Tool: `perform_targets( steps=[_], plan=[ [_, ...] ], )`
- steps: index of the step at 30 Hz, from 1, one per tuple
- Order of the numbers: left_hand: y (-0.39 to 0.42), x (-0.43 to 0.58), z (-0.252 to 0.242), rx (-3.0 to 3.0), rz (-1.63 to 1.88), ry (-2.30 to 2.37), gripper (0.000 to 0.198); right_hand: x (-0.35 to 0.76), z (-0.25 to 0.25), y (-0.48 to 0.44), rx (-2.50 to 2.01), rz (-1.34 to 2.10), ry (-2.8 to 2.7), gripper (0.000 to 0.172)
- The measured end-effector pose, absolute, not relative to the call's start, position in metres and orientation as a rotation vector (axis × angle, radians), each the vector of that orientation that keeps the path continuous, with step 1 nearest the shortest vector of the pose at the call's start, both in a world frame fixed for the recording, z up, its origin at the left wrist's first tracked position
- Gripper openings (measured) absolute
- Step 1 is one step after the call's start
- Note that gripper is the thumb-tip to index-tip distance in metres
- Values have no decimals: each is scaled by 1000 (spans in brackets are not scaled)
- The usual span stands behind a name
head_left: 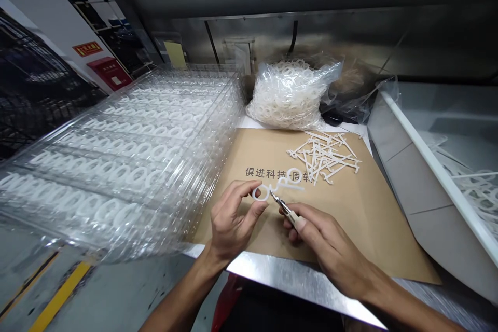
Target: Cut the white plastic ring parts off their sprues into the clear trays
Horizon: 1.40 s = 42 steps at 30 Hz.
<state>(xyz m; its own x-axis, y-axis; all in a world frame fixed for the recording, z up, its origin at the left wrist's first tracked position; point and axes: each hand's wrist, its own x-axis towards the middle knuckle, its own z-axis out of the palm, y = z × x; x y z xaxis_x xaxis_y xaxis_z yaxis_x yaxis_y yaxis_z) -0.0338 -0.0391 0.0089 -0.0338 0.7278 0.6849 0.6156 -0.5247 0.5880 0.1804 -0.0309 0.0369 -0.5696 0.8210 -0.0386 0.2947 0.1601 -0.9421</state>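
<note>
Between thumb and fingers, my left hand (235,215) pinches the near ring of a white plastic moulding (290,182); a second ring and a thin straight stem show at its far end. My right hand (319,231) is closed around a pair of nippers (287,210) with pale handles. Their metal tips meet the moulding close to the pinched ring; whether the jaws are shut on it I cannot make out. Beneath both hands lies a brown cardboard sheet (268,238) with printed characters. Farther right on it is a loose pile of thin white plastic sprue pieces (327,155).
Stacked clear plastic trays (128,135) holding rows of white rings stand at the left. A clear bag (291,96) full of white rings sits at the back. On the right, a large white bin (436,181) contains more white plastic pieces. The metal table edge (280,275) runs in front.
</note>
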Motion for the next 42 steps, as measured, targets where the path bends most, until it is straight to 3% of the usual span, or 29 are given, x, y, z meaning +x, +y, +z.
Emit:
perform_targets(
  steps=[42],
  plan=[
    [-39,-33,10,2172,1609,1332,31,180,39,-34,-1074,1406,-1952,33]
  ],
)
